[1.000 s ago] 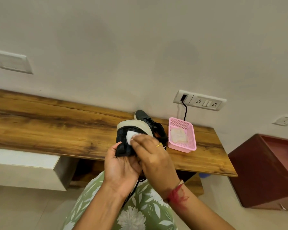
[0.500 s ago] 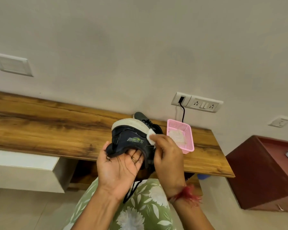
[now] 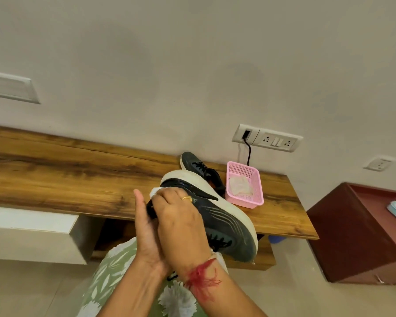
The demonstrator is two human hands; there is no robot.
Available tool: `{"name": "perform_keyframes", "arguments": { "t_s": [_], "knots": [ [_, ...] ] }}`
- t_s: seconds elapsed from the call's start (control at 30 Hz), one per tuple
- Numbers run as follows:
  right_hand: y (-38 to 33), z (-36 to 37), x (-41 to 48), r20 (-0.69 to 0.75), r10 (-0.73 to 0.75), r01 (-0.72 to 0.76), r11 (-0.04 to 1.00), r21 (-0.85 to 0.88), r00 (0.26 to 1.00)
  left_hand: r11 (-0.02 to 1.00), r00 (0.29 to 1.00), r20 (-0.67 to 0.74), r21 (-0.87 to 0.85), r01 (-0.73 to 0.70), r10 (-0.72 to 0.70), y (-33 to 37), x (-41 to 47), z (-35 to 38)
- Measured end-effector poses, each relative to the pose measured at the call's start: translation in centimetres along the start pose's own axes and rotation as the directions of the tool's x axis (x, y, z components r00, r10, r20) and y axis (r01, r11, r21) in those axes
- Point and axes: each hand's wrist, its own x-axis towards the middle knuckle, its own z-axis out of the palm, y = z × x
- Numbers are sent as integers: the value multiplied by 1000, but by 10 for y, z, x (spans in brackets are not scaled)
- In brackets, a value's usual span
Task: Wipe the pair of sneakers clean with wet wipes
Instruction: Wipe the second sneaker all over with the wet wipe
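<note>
The left hand (image 3: 146, 227) grips the heel end of a dark sneaker (image 3: 224, 216), held on its side above the lap, white sole facing away. The right hand (image 3: 181, 223) is closed on a white wet wipe (image 3: 154, 191), pressing it to the heel, the wipe peeking past the fingertips. The second sneaker (image 3: 196, 165) rests on the wooden shelf (image 3: 78, 170), just left of a pink basket (image 3: 244, 187).

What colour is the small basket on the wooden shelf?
Pink, seen in the head view: the basket sits beside the second sneaker.
</note>
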Motion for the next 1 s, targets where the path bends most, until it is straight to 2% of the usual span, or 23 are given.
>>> {"name": "perform_keyframes", "arguments": {
  "t_s": [0.07, 0.13, 0.17, 0.2, 0.3, 0.33, 0.4, 0.47, 0.57, 0.83, 1.0],
  "knots": [
    [6, -11, -1, 107, -32, 4, 967, 255, 994, 1000, 1000, -26, -20, -8, 8, 2, 2, -4],
    [16, -29, -5, 177, -27, -89, 783, 616, 984, 1000, 998, -60, -12, 6, -6, 5, 4, -5],
    [23, -38, -6, 123, 39, -115, 694, 711, 992, 1000, 998, -62, 12, 26, -25, 7, 6, -5],
    [32, -45, -7, 37, 133, -116, 654, 747, 990, 998, 997, -60, 46, 48, -45, 7, 8, -4],
    [64, -39, -11, -254, 365, -147, 782, 605, 896, 991, 994, -62, 90, 95, -90, 9, 11, -1],
    [71, -30, -12, -276, 406, -189, 796, 574, 871, 991, 994, -59, 86, 100, -95, 9, 10, 1],
    [73, -8, -20, -224, 434, -265, 806, 530, 872, 992, 995, -21, 77, 96, -95, 10, 10, 2],
    [67, 10, -31, -224, 410, -278, 847, 453, 884, 992, 994, 6, 77, 104, -105, 11, 8, 2],
    [58, 16, -37, -263, 375, -251, 879, 405, 889, 991, 993, -24, 67, 115, -114, 10, 9, -6],
    [45, 1, -27, -253, 282, -176, 912, 372, 925, 996, 996, -40, 34, 82, -81, 6, 13, -10],
    [36, -6, -25, -141, 3, 49, 931, 361, 990, 994, 990, -106, -81, 79, -87, 2, 9, -9]
  ]
}}
